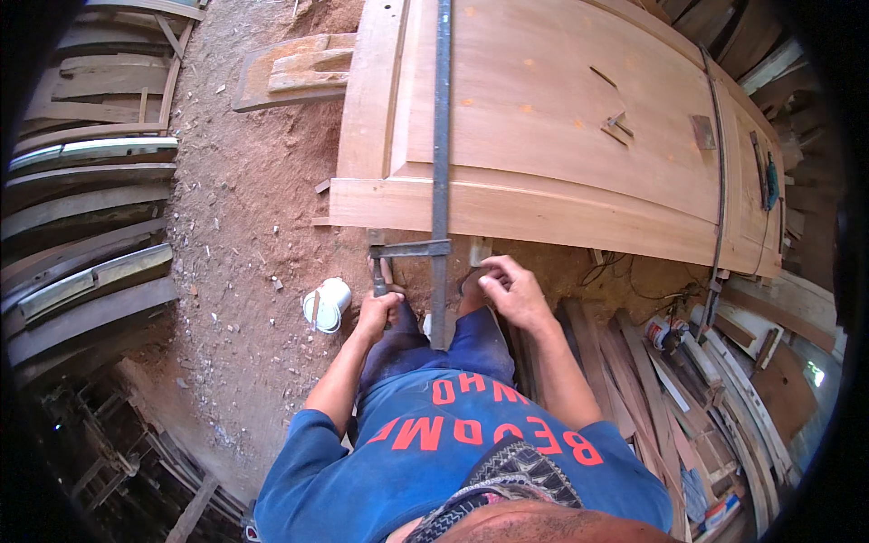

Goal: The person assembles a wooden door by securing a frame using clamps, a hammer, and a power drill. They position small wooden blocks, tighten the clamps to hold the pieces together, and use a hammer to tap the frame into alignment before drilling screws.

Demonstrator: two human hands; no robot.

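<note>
A long metal bar clamp [441, 136] lies across the wooden panelled door [534, 118], and its lower end reaches past the near edge toward my legs. My left hand [378, 315] is closed around the screw handle [378, 279] of this clamp, below the sliding jaw [407, 248]. My right hand [514, 290] is raised just right of the bar, fingers loosely bent and apart, with nothing visible in it. Close to its fingertips, a small wooden block [480, 248] shows at the door's near edge.
A second bar clamp [720, 145] crosses the door at the right. Small tools, including a hammer [618, 124], lie on top. A white bucket [328, 304] stands on the sawdust-strewn ground. Boards are stacked at the left [90, 226] and lower right [634, 371].
</note>
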